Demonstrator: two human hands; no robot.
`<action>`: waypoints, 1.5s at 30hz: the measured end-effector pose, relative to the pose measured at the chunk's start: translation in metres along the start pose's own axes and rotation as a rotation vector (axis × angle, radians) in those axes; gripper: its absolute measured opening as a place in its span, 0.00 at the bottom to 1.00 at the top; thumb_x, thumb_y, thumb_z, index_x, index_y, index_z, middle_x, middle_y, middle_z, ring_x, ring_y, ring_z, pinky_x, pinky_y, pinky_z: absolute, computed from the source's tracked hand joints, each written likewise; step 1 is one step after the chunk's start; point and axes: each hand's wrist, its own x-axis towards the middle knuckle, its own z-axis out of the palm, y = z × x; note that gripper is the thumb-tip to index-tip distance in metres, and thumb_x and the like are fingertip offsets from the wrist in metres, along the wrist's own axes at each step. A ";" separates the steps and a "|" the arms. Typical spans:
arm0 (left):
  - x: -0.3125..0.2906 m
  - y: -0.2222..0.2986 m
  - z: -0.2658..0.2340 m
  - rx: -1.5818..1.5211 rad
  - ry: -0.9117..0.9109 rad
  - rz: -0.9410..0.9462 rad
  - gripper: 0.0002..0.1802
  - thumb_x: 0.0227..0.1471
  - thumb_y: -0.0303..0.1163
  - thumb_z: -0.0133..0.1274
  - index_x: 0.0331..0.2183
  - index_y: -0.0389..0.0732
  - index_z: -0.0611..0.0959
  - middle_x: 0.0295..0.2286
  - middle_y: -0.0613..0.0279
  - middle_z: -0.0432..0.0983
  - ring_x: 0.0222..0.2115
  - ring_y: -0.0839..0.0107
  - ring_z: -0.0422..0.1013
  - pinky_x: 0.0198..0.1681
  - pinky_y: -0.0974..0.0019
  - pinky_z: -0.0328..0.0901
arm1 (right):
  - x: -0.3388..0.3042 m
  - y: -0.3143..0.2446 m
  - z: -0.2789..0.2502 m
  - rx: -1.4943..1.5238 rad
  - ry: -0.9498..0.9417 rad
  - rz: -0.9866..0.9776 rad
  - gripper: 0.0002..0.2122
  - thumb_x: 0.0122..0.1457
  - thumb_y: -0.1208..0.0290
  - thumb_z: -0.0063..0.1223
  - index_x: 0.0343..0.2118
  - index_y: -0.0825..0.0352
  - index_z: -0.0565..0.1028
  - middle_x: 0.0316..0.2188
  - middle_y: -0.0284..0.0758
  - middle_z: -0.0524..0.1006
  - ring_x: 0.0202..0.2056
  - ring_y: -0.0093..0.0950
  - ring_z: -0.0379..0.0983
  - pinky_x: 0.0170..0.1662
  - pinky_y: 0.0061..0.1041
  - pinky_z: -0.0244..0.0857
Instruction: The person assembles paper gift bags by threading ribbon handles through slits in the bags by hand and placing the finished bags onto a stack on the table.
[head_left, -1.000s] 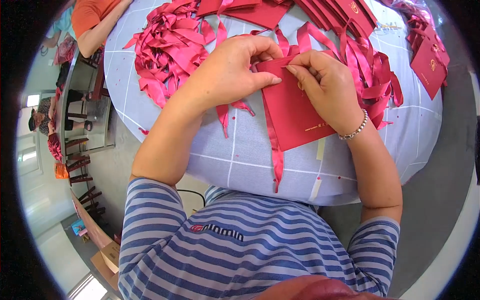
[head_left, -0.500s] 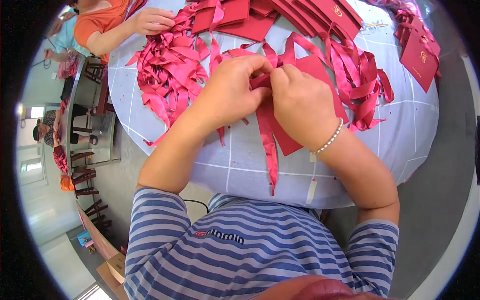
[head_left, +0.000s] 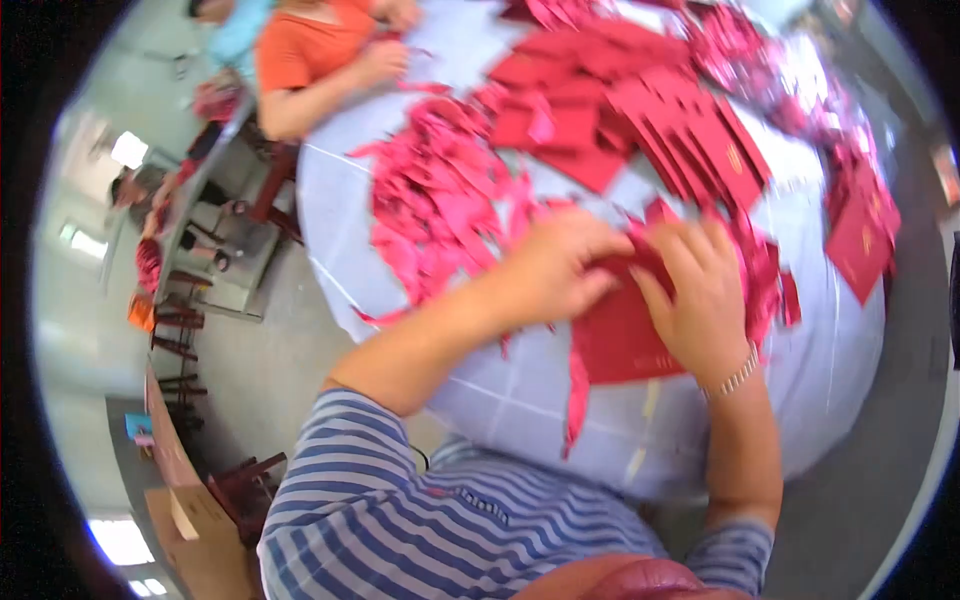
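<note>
A flat red gift bag (head_left: 625, 335) of stiff paper lies at the table's near side, under both my hands. My left hand (head_left: 565, 265) is curled at its upper left edge, thumb and forefinger closed about the edge; motion blur softens the fingertips. My right hand (head_left: 700, 290) lies over the bag's right part, fingers bent over the top edge and thumb in front. A pink ribbon (head_left: 577, 400) hangs from the bag's left side toward me. Whether the fingers also hold ribbon at the top edge is hidden.
Left of the bag is a heap of loose pink ribbons (head_left: 430, 200). Stacked red bags (head_left: 690, 140) lie beyond, with another red bag (head_left: 862, 245) at the right edge. A person in orange (head_left: 315, 50) works across the round table, which has a pale checked cloth (head_left: 510, 400).
The view has swung, shifting the scene down and right. My right hand has gone from a tight pinch to lying across the bag, and more of the bag's front shows. The person's hands opposite have moved.
</note>
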 end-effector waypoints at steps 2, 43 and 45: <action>-0.003 0.003 0.003 -0.089 -0.015 -0.011 0.17 0.41 0.27 0.63 0.37 0.38 0.82 0.30 0.53 0.76 0.35 0.55 0.73 0.40 0.57 0.67 | -0.007 0.003 -0.001 0.063 -0.056 -0.004 0.11 0.47 0.75 0.61 0.35 0.67 0.75 0.34 0.39 0.74 0.39 0.42 0.69 0.47 0.40 0.61; 0.003 0.035 0.009 0.074 -0.177 0.171 0.12 0.36 0.27 0.64 0.30 0.45 0.83 0.30 0.65 0.77 0.37 0.63 0.70 0.47 0.54 0.58 | -0.004 0.069 0.022 0.478 0.142 0.467 0.12 0.62 0.67 0.51 0.33 0.73 0.77 0.23 0.32 0.73 0.27 0.18 0.67 0.32 0.24 0.63; 0.003 0.023 0.000 0.040 -0.238 0.032 0.14 0.36 0.26 0.64 0.32 0.42 0.84 0.30 0.64 0.77 0.36 0.62 0.70 0.45 0.57 0.61 | 0.005 0.063 0.020 0.650 0.194 0.513 0.13 0.62 0.65 0.53 0.34 0.73 0.77 0.26 0.29 0.76 0.30 0.18 0.69 0.35 0.22 0.66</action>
